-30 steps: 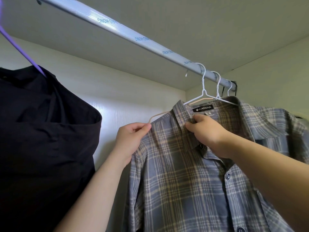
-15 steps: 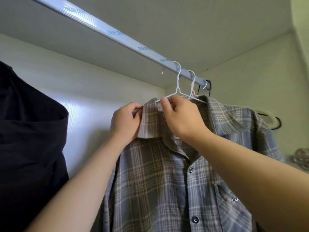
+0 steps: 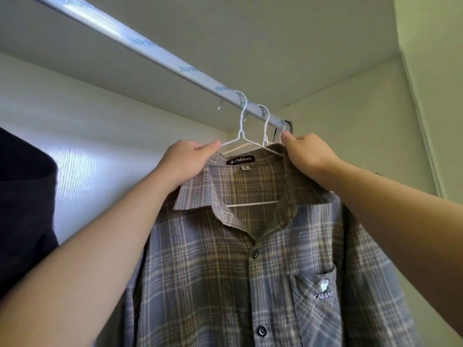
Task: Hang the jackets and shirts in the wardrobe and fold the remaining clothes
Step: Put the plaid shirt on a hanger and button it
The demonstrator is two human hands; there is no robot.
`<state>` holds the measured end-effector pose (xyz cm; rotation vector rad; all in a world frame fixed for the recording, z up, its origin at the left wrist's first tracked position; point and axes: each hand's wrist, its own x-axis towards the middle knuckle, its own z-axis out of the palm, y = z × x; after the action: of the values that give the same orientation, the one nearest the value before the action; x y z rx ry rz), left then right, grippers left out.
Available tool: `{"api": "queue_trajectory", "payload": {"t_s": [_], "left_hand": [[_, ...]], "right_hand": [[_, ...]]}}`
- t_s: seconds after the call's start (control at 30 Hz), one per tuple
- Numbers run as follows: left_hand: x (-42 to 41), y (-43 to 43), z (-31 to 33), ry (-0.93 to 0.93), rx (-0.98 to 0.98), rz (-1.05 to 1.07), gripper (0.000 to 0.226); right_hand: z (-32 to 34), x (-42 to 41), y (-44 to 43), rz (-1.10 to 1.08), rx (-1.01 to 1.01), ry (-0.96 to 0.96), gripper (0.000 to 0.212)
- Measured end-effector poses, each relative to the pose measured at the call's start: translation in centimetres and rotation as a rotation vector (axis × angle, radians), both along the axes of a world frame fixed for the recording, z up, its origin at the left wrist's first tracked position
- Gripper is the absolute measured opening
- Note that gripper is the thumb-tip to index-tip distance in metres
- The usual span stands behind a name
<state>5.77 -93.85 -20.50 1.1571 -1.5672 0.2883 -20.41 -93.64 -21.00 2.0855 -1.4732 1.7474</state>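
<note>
Hanging vertically, front facing camera: plaid shirt (image 3: 225,271); left hand (image 3: 186,162), right hand (image 3: 307,156) grip collar (image 3: 195,192).

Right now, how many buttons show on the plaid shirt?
2. One button sits just below the open collar; the other button lower down the plaid shirt. More may lie below the picture's edge.

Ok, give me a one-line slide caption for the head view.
Left hand and right hand grip the collar of a plaid shirt on a white hanger hooked over the wardrobe rail.
</note>
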Motion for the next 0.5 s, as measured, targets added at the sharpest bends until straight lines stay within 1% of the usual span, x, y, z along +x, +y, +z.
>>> {"api": "queue_trajectory", "payload": {"t_s": [0.07, 0.13, 0.2, 0.23, 0.33, 0.4, 0.5], "left_hand": [[0.0, -0.3, 0.3, 0.003, -0.018, -0.009, 0.067], [0.0, -0.4, 0.5, 0.032, -0.092, 0.002, 0.059], [-0.1, -0.5, 0.6, 0.027, -0.157, 0.049, 0.051], [-0.2, -0.6, 0.6, 0.031, -0.178, 0.068, 0.049], [-0.6, -0.8, 0.6, 0.082, -0.197, 0.081, 0.051], [-0.9, -1.0, 0.6, 0.055, -0.209, 0.109, 0.051], [-1.1, -1.3, 0.5, -0.011, -0.232, 0.196, 0.051]], "right_hand": [[0.1, -0.2, -0.2, 0.052, 0.038, -0.018, 0.047], [0.3, -0.3, -0.2, 0.031, 0.055, 0.039, 0.043], [0.7, -0.1, -0.2, -0.032, -0.013, 0.094, 0.040], [1.0, 0.1, -0.3, -0.059, -0.070, 0.087, 0.038], [1.3, 0.9, -0.3, -0.101, -0.185, -0.019, 0.029], [0.9, 1.3, -0.7, -0.123, -0.206, -0.008, 0.028], [-0.3, 0.6, -1.4, -0.087, -0.229, 0.053, 0.031]]}}
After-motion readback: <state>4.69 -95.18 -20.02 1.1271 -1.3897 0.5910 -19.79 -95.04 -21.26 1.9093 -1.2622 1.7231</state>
